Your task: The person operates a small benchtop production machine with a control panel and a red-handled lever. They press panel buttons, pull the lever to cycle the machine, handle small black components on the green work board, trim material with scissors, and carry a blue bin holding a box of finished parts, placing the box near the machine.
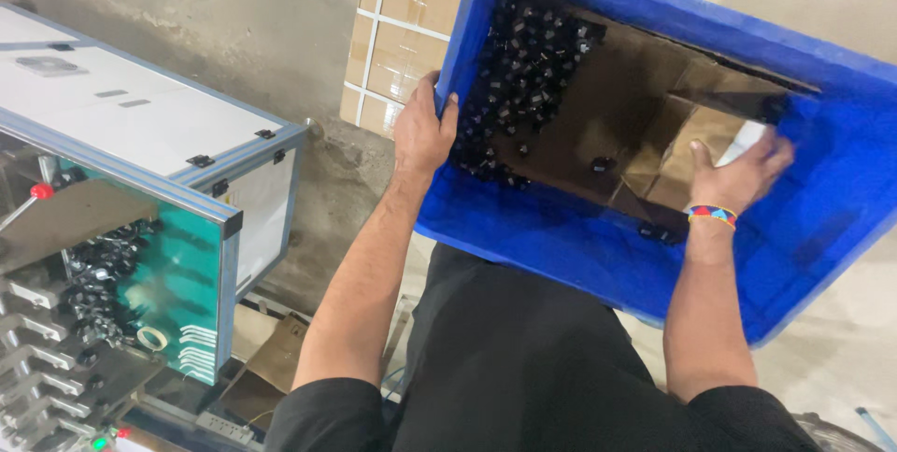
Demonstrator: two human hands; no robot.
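Observation:
A large blue plastic crate [523, 228] is tilted toward its left corner. My left hand [422, 131] grips its left rim. Inside, a brown cardboard liner [617, 106] covers the bottom, and several small black parts [528, 78] are piled at the left end. My right hand [743, 176], with a multicoloured wristband, reaches into the crate and presses flat on the cardboard at its right side. A couple of loose black parts [603, 164] lie on the cardboard near the middle.
A machine with a white top and aluminium frame [140, 134] stands at the left, its green-tinted window showing more black parts [93, 288] on metal rails. A strapped cardboard box [392, 41] sits on the concrete floor behind. Flattened cardboard [271, 358] lies below.

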